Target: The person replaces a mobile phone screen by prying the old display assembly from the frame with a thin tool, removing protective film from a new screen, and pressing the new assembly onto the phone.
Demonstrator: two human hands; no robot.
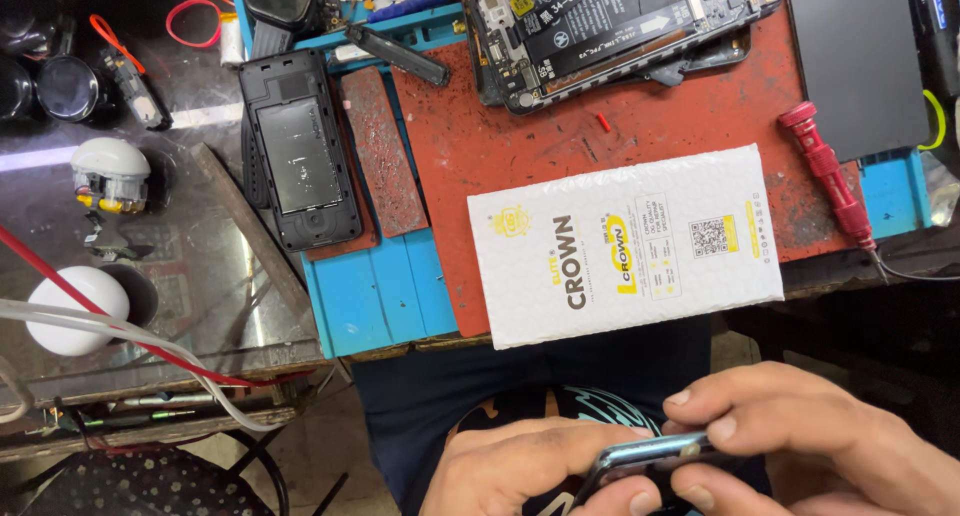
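Cluttered with an opened black phone, the worn red bench mat is sitting far off while the left hand and right hand are pinching a thin dark phone frame over the lap (no surface beneath); slipping grip could be dropping it floorward.

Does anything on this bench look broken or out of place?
Yes. A phone at the top of the red mat lies with its back off, battery and circuit board bare. The mat is scuffed and littered with specks. A white packet hangs over the bench edge. Both hands, left hand and right hand, grip another phone edge-on.
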